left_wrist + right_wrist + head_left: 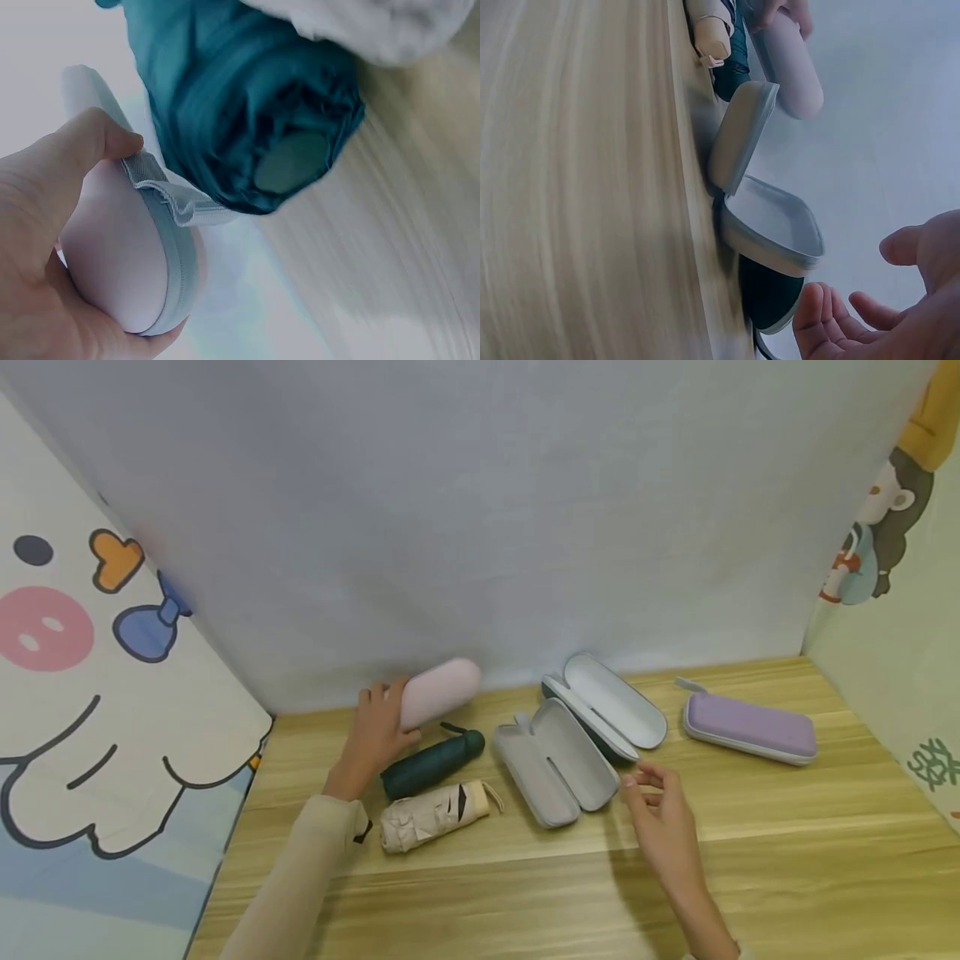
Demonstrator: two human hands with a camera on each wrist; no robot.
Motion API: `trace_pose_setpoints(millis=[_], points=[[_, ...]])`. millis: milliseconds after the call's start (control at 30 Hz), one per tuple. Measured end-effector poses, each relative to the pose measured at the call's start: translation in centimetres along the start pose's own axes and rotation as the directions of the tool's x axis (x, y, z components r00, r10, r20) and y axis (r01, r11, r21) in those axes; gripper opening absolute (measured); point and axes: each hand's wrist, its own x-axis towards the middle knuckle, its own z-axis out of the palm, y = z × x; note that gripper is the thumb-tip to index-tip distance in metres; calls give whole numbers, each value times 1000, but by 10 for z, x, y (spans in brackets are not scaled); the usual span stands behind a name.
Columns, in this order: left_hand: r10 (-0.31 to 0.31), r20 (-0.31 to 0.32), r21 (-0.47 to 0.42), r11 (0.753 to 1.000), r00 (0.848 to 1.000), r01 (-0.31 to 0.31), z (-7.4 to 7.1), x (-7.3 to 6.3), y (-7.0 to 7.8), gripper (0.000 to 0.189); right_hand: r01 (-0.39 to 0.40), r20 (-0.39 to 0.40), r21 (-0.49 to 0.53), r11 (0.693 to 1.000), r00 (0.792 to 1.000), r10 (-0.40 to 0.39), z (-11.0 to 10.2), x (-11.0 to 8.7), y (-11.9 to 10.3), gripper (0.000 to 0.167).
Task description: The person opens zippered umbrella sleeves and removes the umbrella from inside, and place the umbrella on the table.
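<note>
So the left hand (377,731) has the pink case (444,692), around the middle of the frame and a bit left, up near the back wall. Fingers are wrapped round one end, and the left wrist view shows the thumb over the little fabric tab (145,169) on the zip. My guess is that gripping the end keeps the body steady while leaving the thumb at the zip. It's tilted, far end angled toward the upper right; can't tell if any of it touches the counter (540,902).

Right hand (666,822), lower right of center, isn't gripping anything as far as I can see. Fingers are loosely bent, tips near the corners of the two spread cases, the gray-lined case (573,752) and the dark green case (618,700) behind it. Can't tell whether it's touching either.

Both of those lie hinged wide, insides facing up, which probably makes them easy to reach into. Left of them, the green umbrella (431,767) and beige umbrella (431,818) lie side by side, both rolled up, likely so they stay slim. Purple case (750,724) sits closed over on the right, well apart from the rest.
</note>
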Motion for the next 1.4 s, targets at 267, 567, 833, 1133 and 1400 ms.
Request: trace_pose_setpoints(millis=[267,567,833,1133,1400], points=[[156,-150,81,986,976,-145,-9,-30,31,82,29,12,57,998,999,-29,2,-2,0,44],[282,-193,158,954,940,-253,-12,-61,61,87,138,86,204,969,984,-158,8,-5,2,41],[413,-244,251,901,878,-354,-9,-88,90,87,242,226,290,926,923,-312,10,-6,1,46],[505,-226,328,845,833,-423,-3,-109,114,88,360,373,322,876,802,-466,14,-5,3,53],[561,-218,362,806,798,-468,0,-119,133,87,454,448,145,879,762,-467,19,-12,-2,62]])
